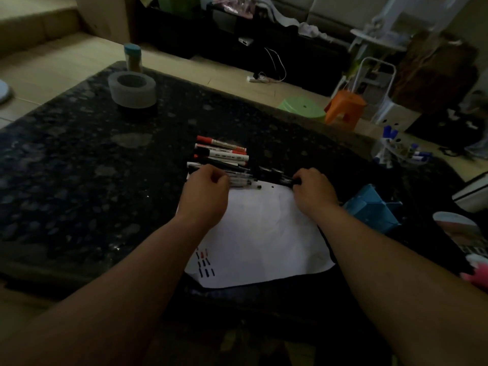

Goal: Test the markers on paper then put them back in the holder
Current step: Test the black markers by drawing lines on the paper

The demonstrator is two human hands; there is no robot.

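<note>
Well, head view: markers [224,154] lie in a row at the far edge of the paper [264,233], w/ the blue holder [369,211] just right of it. R hand [313,190] pinches a black marker [282,179] by its end. L hand [208,192] curls over the row (grip unclear, too dim).

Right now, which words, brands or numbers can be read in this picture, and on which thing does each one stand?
No text here can be read.
markers: dark print on the white barrels, too blurred to read.
paper: only short red and dark test strokes, no words or numbers.
jar: no label can be made out.
</note>
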